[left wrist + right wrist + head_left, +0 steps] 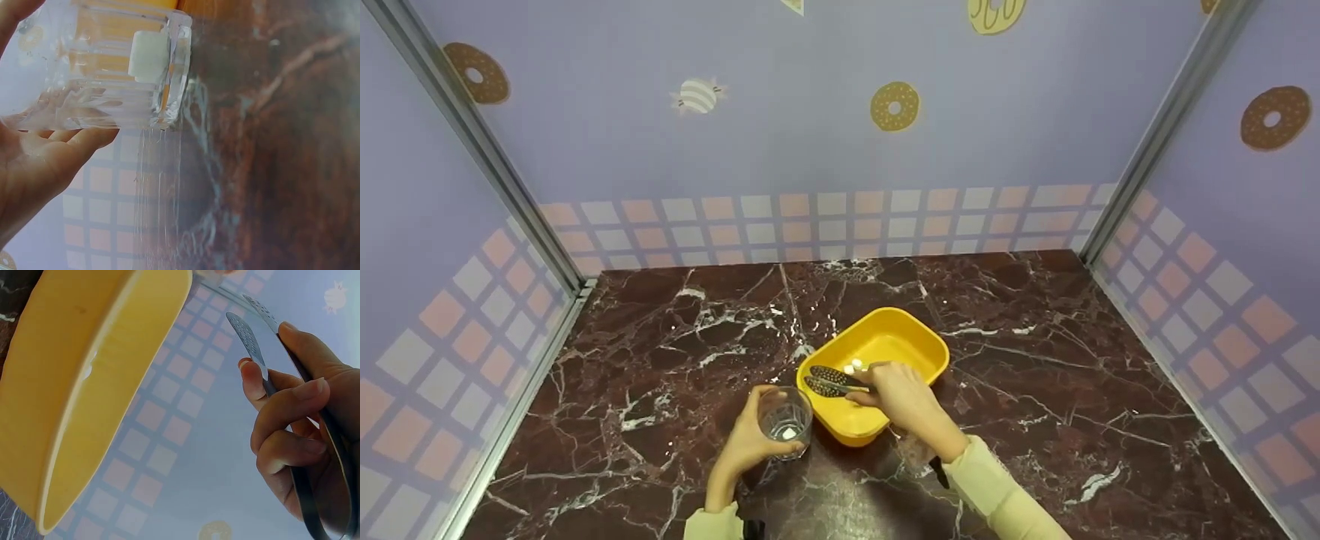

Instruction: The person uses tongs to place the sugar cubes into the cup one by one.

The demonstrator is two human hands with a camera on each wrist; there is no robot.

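My left hand (746,442) holds a clear drinking glass (777,414), thumb on the near side and fingers on the far side. One white cube (149,57) lies at the bottom of the glass. Tongs with perforated oval ends (826,381) are gripped in my right hand (906,399), fingers wrapped about the dark handles. The two ends stand apart with nothing between them, over the left part of a yellow plastic tub (911,330). Inside the tub, a few small white cubes (852,367) lie just beyond the tongs.
Beneath everything is a dark red marbled tabletop (1035,420). A patterned lilac panel (795,142) rises behind it, with side panels (1245,247) at left and right. The glass stands close against the tub's left side.
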